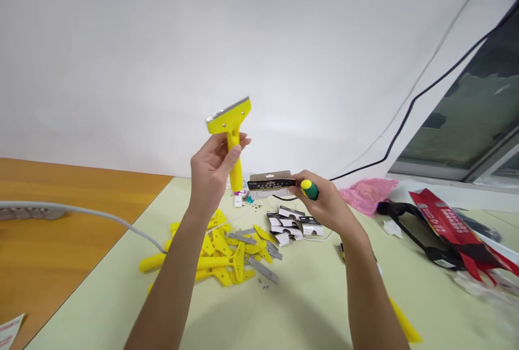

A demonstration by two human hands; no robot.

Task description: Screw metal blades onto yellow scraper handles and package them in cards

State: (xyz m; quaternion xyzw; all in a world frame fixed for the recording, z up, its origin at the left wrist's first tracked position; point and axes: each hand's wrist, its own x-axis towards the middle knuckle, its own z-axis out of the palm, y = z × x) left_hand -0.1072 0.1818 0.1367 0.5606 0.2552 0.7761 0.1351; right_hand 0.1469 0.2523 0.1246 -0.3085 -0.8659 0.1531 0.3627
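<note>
My left hand [208, 174] is closed round the handle of a yellow scraper [230, 119], held upright with its metal blade edge at the top. In my right hand [324, 201] are a black and white cardboard sleeve [271, 183], pinched at its right end, and a screwdriver with a green and yellow handle [310, 190]. The sleeve is just right of the scraper's handle, apart from it. Below my hands lie a pile of yellow scraper parts [219, 242], grey metal strips [263, 270] and small screws [265, 287]. Several more cardboard sleeves [290, 225] are stacked beside the pile.
On the pale green table [300, 290], a pink plastic bag [368, 194] and a red and black package [446, 225] lie to the right. A yellow piece [405, 322] shows by my right forearm. A grey cable [109, 219] crosses from the orange wooden surface [81, 252] at left.
</note>
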